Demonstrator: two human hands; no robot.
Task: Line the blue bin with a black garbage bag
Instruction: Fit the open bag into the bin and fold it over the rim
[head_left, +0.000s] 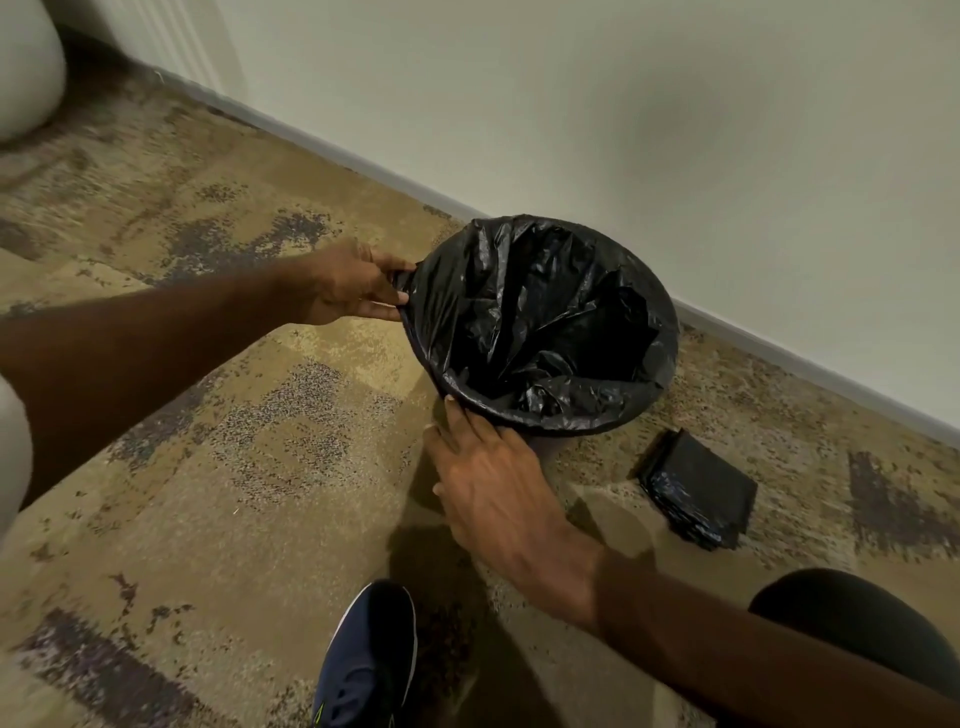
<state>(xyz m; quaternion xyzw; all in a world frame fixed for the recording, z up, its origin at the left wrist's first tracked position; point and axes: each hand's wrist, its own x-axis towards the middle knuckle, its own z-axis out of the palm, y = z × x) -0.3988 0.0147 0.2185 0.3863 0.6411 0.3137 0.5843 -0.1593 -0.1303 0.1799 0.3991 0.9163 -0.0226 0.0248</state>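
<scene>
A glossy black plastic garbage bag (540, 322) covers the bin. Beside it, the carpeted floor (208, 467) is mottled tan with purple-grey patches. Right of the bag lies a black folded stack of bags (698, 493); below it, a navy sneaker (366, 665) with white sole edging.

crinkled black garbage bag (540, 322) drapes over bin rim.

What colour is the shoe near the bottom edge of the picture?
The shoe is dark navy blue with a white sole edge, seen in the head view, the only one.
</scene>
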